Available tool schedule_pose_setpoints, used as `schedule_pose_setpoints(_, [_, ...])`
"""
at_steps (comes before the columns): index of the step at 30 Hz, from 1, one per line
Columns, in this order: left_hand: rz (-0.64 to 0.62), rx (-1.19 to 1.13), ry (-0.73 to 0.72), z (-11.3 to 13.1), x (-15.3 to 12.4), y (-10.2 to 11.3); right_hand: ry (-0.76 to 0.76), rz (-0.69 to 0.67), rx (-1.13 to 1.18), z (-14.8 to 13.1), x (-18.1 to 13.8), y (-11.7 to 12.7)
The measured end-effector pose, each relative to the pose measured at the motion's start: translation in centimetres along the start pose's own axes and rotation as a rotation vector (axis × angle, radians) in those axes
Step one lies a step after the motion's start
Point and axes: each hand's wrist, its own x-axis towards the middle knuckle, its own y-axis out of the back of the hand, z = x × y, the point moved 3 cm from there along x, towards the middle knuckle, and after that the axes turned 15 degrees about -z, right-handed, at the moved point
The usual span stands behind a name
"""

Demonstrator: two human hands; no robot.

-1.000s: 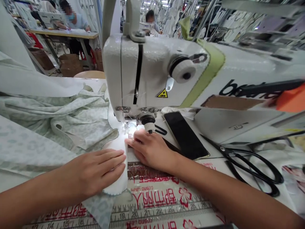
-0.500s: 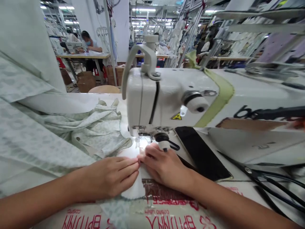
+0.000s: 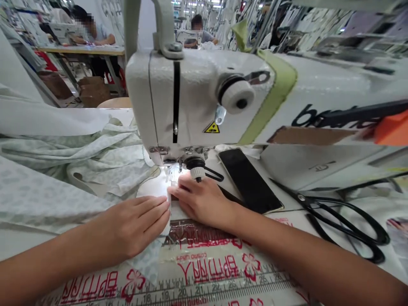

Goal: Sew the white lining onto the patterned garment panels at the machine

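Observation:
A white sewing machine [image 3: 191, 97] stands before me, its needle area brightly lit. Just in front of the needle, my left hand [image 3: 137, 227] pinches the edge of a white fabric piece [image 3: 153, 185], fingers pressed together. My right hand [image 3: 204, 202] is closed beside it, thumb and forefinger at the same fabric edge, close to the presser foot. Its fingertips are partly hidden below the machine's white knob [image 3: 197, 173]. To the left lies pale green patterned cloth [image 3: 105, 170] in loose folds.
A black phone [image 3: 251, 180] lies under the machine arm. Black scissors [image 3: 338, 221] rest at the right. Red-printed tape and a ruler scale [image 3: 191, 291] cover the table's front edge. Behind, a person [image 3: 92, 32] sits at another table [image 3: 79, 50].
The view has tilted down and come closer, so the machine appears larger and the ruler scale shows. Both hands keep nearly the same place at the fabric edge.

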Motion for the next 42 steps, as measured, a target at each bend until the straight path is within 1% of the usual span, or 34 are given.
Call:
schedule_pose_setpoints(3, [0.013,0.002,-0.025,-0.1,0.5,0.2,0.002,0.015,0.0,0.1,0.0,-0.1])
schedule_pose_setpoints(6, [0.022,0.016,-0.03,0.2,0.8,0.0,0.001,0.023,0.012,0.1,-0.1,-0.1])
schedule_pose_setpoints(9, [0.018,0.096,-0.063,0.7,0.5,-0.4,0.062,0.019,0.042,0.1,-0.2,0.0])
schedule_pose_setpoints(12, [-0.016,0.134,-0.078,0.3,0.2,-0.7,0.117,0.025,0.092,0.0,-0.3,0.2])
schedule_pose_setpoints(16, [-0.076,0.077,-0.05,-1.4,0.4,-1.6,0.002,0.025,0.084,0.4,0.0,0.1])
schedule_pose_setpoints(19, [-0.096,0.033,0.01,-2.2,0.5,-2.1,-0.028,0.011,0.068,0.5,0.5,-0.2])
schedule_pose_setpoints(21, [-0.092,0.014,0.079,-1.7,0.3,-1.6,-0.029,0.013,0.044,0.3,0.6,-0.1])
schedule_pose_setpoints(24, [-0.078,-0.037,0.19,0.1,-1.0,0.2,0.002,-0.002,0.037,-0.2,0.4,0.7])
schedule_pose_setpoints(27, [-0.047,0.018,0.24,2.3,-3.1,1.2,0.089,-0.06,0.129,-0.9,-0.2,1.5])
schedule_pose_setpoints(29, [-0.076,0.108,0.282,3.3,-4.3,0.6,0.154,-0.069,0.158,-1.7,-0.6,1.9])
schedule_pose_setpoints(31, [-0.133,0.187,0.316,3.6,-4.8,-0.6,0.212,-0.035,0.111,-2.6,-1.0,2.0])
schedule_pose_setpoints(33, [-0.162,0.235,0.316,3.5,-4.8,-1.7,0.238,0.01,0.015,-3.4,-1.2,1.8])
schedule_pose_setpoints(34, [-0.155,0.249,0.308,3.3,-4.6,-1.9,0.243,0.02,-0.03,-3.7,-1.2,1.6])
schedule_pose_setpoints(36, [-0.129,0.239,0.298,2.8,-4.1,-1.8,0.243,0.012,-0.095,-4.1,-0.9,1.2])
schedule_pose_setpoints(37, [-0.136,0.194,0.318,2.5,-3.8,-1.6,0.245,0.003,-0.112,-4.2,-0.8,1.1])
schedule_pose_setpoints(39, [-0.189,0.048,0.433,2.0,-3.2,-1.0,0.247,-0.025,-0.117,-4.3,-0.5,1.1])
schedule_pose_setpoints(42, [-0.307,-0.126,0.659,1.0,-2.6,-0.1,0.26,-0.052,-0.103,-4.3,-0.3,1.3])
